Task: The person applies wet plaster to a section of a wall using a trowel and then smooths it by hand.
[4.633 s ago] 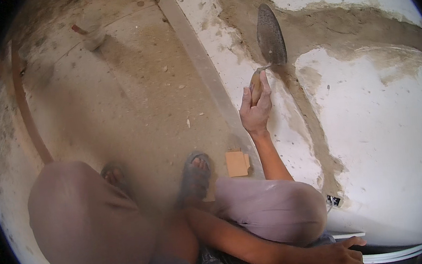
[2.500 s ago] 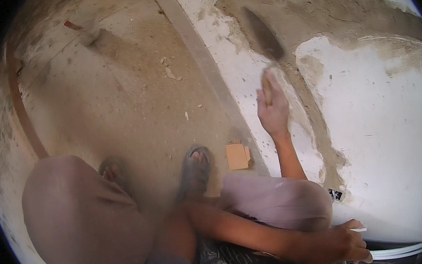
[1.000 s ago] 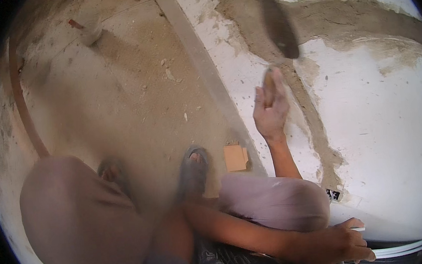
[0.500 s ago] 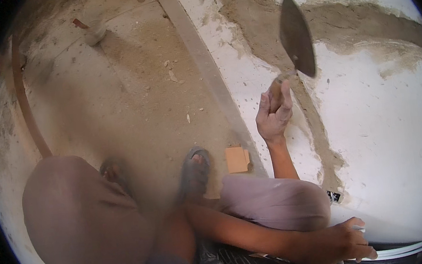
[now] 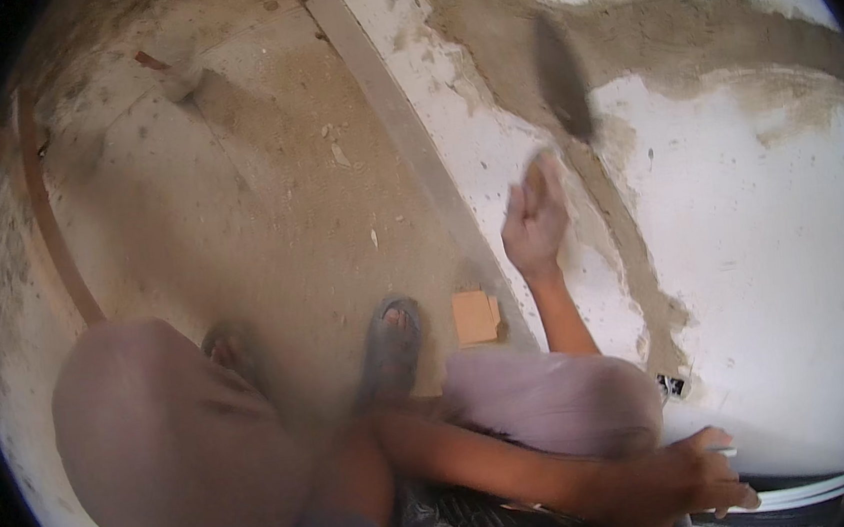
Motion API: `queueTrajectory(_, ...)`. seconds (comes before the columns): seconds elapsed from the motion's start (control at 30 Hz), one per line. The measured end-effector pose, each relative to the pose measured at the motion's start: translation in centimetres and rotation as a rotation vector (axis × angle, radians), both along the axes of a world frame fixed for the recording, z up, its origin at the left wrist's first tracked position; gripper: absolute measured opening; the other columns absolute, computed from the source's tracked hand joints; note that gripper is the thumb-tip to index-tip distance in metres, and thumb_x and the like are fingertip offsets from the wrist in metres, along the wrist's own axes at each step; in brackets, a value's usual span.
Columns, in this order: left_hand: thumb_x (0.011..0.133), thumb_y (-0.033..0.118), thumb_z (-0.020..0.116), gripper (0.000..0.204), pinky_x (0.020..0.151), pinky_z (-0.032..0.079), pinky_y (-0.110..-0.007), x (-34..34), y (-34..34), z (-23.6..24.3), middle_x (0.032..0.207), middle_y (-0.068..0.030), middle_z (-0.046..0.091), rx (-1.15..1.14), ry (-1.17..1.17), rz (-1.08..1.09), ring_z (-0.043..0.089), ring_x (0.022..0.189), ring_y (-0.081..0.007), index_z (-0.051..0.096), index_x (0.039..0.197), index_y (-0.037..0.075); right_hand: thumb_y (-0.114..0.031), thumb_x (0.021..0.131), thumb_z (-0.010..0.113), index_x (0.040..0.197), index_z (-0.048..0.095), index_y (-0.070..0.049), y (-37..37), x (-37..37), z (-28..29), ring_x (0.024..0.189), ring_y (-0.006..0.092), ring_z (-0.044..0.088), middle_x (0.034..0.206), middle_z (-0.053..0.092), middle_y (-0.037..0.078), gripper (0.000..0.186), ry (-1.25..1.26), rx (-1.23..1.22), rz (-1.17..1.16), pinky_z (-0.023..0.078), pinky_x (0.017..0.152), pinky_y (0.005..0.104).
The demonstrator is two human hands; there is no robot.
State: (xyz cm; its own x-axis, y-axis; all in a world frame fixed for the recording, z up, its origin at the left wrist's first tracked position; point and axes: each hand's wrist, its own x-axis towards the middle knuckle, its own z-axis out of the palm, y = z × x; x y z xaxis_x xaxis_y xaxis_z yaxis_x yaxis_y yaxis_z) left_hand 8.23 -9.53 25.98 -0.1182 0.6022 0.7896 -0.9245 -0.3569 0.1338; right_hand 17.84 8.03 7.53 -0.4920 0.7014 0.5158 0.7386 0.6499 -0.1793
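Note:
My right hand [image 5: 537, 223] is closed round the wooden handle of a pointing trowel [image 5: 564, 80]. The dark blade, smeared by motion, is over the grey mortar band [image 5: 630, 235] on a white surface. Crossing in front of me to the lower right is my left arm. Its hand, my left hand [image 5: 697, 475], has the fingers apart and bent over some white curved strips [image 5: 804, 499]. A small white bit shows by its fingers; whether they touch or grip it is hard to make out.
A wider mortar band [image 5: 713, 37] runs across the top right. A grey raised edge [image 5: 387, 96] borders the dusty floor [image 5: 284, 175]. A tan cardboard piece [image 5: 475, 317] lies by my sandaled foot [image 5: 393, 336]. A small black-and-white item [image 5: 671, 384] sits near my right knee.
My right hand and the trowel have shifted slightly left, and the blade has tipped a little. My left hand stays at about the same spot.

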Motion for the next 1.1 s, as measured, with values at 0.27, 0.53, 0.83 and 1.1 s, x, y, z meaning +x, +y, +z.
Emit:
queueTrajectory(0.27, 0.086, 0.026, 0.071, 0.038, 0.094, 0.043, -0.048, 0.5, -0.2, 0.1, 0.090, -0.0086, 0.069, -0.032, -0.016, 0.000, 0.065, 0.089, -0.0305, 0.066, 0.120, 0.008, -0.006, 0.094, 0.063, 0.147, 0.044, -0.004, 0.9, 0.0, 0.7, 0.110, 0.0379, 0.065, 0.128, 0.062, 0.025, 0.056, -0.210, -0.125, -0.026, 0.052, 0.092, 0.0425)
queueTrajectory(0.53, 0.087, 0.027, 0.070, 0.043, 0.097, 0.042, -0.051, 0.3, 0.1, -0.2, 0.093, -0.0099, 0.070, -0.037, -0.031, -0.004, 0.066, 0.091, -0.0310, 0.063, 0.126, 0.010, -0.004, 0.091, 0.067, 0.144, 0.044, 0.003, -0.6, 0.6, 0.2, 0.105, 0.0373, 0.066, 0.123, 0.063, 0.026, 0.058, -0.142, -0.193, -0.026, 0.052, 0.091, 0.0422)
queueTrajectory(0.83, 0.086, 0.023, 0.069, 0.043, 0.093, 0.043, -0.049, 0.4, 0.3, 0.0, 0.091, -0.0085, 0.071, -0.015, -0.008, 0.040, 0.067, 0.087, -0.0302, 0.064, 0.126, 0.009, -0.009, 0.093, 0.065, 0.141, 0.047, 0.004, -1.5, 0.5, 1.8, 0.120, 0.0383, 0.061, 0.133, 0.061, 0.024, 0.053, 0.077, -0.015, -0.008, 0.048, 0.102, 0.0404)
queueTrajectory(1.1, 0.085, 0.024, 0.071, 0.041, 0.091, 0.043, -0.047, 0.8, 0.4, 0.0, 0.089, -0.0077, 0.071, 0.003, -0.014, -0.105, 0.066, 0.084, -0.0276, 0.066, 0.123, 0.009, -0.006, 0.096, 0.061, 0.145, 0.046, 0.000, -1.1, -0.4, 4.2, 0.110, 0.0383, 0.065, 0.129, 0.062, 0.027, 0.051, 0.033, 0.099, 0.032, 0.052, 0.091, 0.0436)
